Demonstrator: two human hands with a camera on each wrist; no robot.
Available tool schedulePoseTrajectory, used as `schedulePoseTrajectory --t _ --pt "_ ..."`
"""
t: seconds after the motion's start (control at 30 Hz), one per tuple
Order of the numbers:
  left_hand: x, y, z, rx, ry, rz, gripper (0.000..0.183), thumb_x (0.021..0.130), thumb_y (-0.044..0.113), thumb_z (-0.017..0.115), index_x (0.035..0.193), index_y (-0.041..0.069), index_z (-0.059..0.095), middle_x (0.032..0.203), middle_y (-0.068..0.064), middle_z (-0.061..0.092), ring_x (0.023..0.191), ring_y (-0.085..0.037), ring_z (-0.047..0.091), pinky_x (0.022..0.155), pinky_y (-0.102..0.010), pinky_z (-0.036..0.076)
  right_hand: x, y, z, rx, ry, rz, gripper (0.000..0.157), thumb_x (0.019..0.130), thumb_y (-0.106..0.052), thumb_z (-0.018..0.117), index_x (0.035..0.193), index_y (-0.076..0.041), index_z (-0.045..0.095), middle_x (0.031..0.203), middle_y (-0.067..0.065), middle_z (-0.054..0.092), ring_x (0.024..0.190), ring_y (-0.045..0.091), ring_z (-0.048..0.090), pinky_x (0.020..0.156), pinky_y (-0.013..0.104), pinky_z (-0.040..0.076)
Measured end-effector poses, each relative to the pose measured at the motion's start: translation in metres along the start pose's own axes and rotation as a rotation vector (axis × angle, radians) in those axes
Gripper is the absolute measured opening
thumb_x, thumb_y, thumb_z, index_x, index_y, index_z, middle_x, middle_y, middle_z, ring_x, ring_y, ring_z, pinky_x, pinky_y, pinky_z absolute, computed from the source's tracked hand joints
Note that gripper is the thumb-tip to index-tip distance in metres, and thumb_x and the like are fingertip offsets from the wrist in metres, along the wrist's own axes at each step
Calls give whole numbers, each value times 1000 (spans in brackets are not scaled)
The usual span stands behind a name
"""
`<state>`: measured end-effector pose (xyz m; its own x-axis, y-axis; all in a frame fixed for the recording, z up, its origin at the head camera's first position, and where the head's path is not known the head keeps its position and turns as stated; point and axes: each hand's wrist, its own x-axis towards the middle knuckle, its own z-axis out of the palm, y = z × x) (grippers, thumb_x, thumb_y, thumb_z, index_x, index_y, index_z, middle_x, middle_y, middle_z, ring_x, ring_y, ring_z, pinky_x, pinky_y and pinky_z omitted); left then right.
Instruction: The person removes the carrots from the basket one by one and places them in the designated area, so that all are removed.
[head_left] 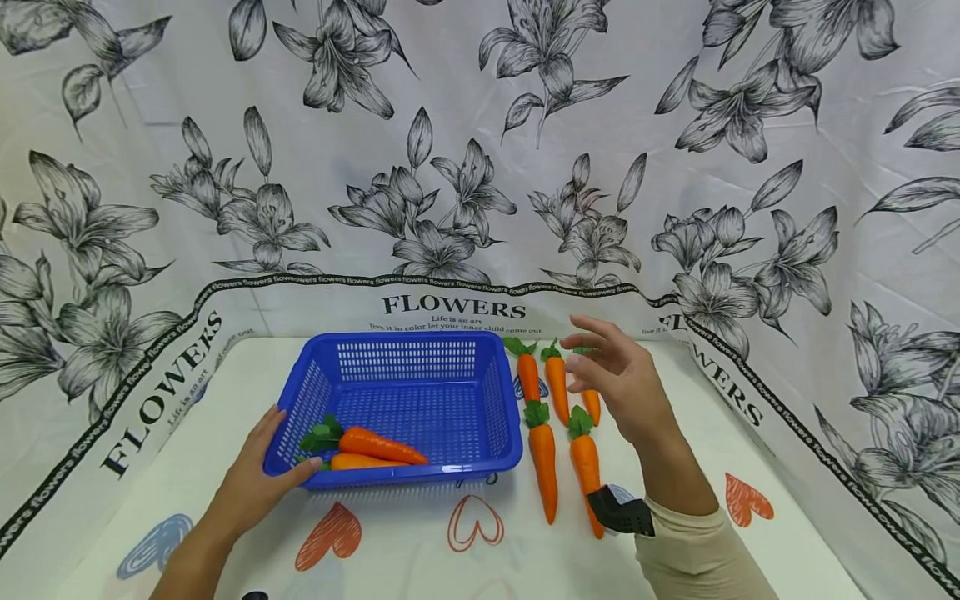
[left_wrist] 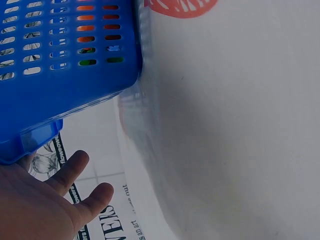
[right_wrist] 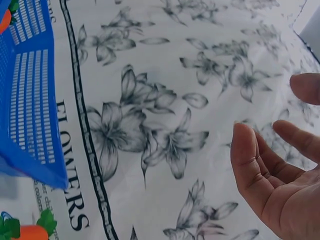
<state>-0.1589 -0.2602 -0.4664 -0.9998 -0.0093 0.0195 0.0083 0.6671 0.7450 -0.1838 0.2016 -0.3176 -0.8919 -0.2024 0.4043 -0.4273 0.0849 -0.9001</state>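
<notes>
A blue plastic basket (head_left: 408,479) sits on the table with two carrots (head_left: 378,444) lying in its front left part. My left hand (head_left: 251,467) holds the basket's left rim near the front corner, thumb over the edge; in the left wrist view two fingers stretch out below the rim. My right hand (head_left: 618,379) is raised above the carrots right of the basket, fingers loosely bent and apart, holding nothing. Several carrots with green leafy tops lie there, among them a front carrot (head_left: 543,475) and another carrot (head_left: 585,458). One at the back is partly hidden behind my right hand.
White cloth (head_left: 405,550) printed with hearts covers the table. A flower-printed curtain (head_left: 450,167) closes off the back and both sides. A black strap-like piece (head_left: 621,510) at my right wrist overlaps the lower end of one carrot in the head view.
</notes>
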Motion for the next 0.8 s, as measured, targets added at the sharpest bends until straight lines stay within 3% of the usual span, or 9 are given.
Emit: schedulePoseTrajectory --t 0.17,0.47,0.8 --pt "1 3 0 -3 0 2 101 87 47 67 156 9 4 159 -19 -5 136 -56 9 95 -78 16 15 -2 14 22 -61 -3 49 93 -10 64 140 -10 50 116 19 58 95 39 59 75 40 57" --pt "0 0 0 -5 2 15 101 87 45 68 155 7 4 159 -20 -5 135 -56 10 95 -78 16 41 3 43 83 -179 8 51 93 -14 63 141 -10 48 118 18 58 99 37 59 78 48 54" --pt "0 1 0 -1 0 8 101 87 47 67 155 7 4 159 -20 -5 135 -56 10 95 -78 17 74 19 80 17 -364 -21 53 93 -17 64 143 -14 47 120 12 60 95 28 63 75 48 56"
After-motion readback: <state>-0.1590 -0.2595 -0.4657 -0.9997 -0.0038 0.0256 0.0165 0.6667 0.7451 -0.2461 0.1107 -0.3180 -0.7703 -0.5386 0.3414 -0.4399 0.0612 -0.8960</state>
